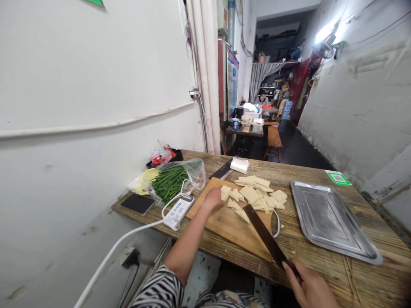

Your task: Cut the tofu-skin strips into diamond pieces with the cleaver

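A cleaver with a long dark blade is in my right hand, the fingers wrapped round its handle. Its tip reaches the near side of a pile of flat, pale-yellow pieces that look like tofu sheet. These lie on a wooden cutting board, some past its right edge. My left hand is at the board's left part, its fingers closed on a piece of tofu sheet; the fingertips are partly hidden.
A metal tray lies at the right, with thin sticks beside it. Left stand a power strip, a phone and bagged green chives. Behind the board are a dark knife-like blade and a white box. Someone sits far back.
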Motion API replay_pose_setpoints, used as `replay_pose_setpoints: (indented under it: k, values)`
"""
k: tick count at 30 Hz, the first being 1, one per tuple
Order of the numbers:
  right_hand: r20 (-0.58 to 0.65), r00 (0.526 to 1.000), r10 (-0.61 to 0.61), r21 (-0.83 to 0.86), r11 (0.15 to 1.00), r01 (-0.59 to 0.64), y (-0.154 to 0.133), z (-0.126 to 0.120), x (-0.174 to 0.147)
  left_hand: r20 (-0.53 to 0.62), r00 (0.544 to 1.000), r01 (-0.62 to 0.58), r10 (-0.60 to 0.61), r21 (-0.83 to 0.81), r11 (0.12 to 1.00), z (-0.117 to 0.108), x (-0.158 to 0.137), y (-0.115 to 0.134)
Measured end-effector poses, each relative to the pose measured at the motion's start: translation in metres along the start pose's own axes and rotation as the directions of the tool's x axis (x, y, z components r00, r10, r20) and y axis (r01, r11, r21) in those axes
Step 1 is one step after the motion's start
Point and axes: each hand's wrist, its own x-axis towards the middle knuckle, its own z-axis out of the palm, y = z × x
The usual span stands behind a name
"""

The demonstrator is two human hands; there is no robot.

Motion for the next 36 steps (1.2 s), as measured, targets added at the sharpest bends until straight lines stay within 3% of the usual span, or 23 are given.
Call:
replay_pose_setpoints:
  k: [5,10,13,17,21,24,30,36]
  values:
    - [-0.022,0.997,-0.074,-0.049,0.996,0.073,0.003,0.000,0.001,-0.004,0.991,0.132,-0.132,0.089,0.987,-0.002,-0.009,0.008]
    - [-0.020,0.990,-0.140,-0.092,0.986,0.137,0.006,-0.002,0.000,-0.058,0.985,0.165,-0.161,0.074,0.983,0.004,-0.066,0.014]
    - [0.040,0.993,-0.111,-0.074,0.991,0.114,0.001,-0.006,0.006,-0.100,0.980,0.177,-0.171,0.050,0.983,0.015,-0.104,0.018]
    - [0.193,0.972,-0.135,-0.106,0.982,0.157,-0.020,-0.014,0.035,-0.262,0.954,0.131,-0.148,-0.079,0.988,0.029,-0.131,0.016]
    - [0.363,0.919,-0.155,-0.206,0.948,0.242,-0.048,-0.019,0.078,-0.388,0.921,-0.011,-0.040,-0.128,0.992,0.041,-0.142,0.008]
    - [0.447,0.885,-0.130,-0.291,0.914,0.281,-0.062,-0.019,0.103,-0.420,0.907,-0.068,0.014,-0.114,0.991,0.050,-0.147,0.004]
    - [0.540,0.825,-0.167,-0.278,0.890,0.362,-0.068,-0.016,0.127,-0.410,0.912,-0.080,0.016,-0.139,0.987,0.054,-0.146,-0.002]
    - [0.569,0.797,-0.204,-0.252,0.879,0.405,-0.071,-0.018,0.139,-0.410,0.912,-0.083,-0.007,-0.201,0.976,0.052,-0.144,-0.005]
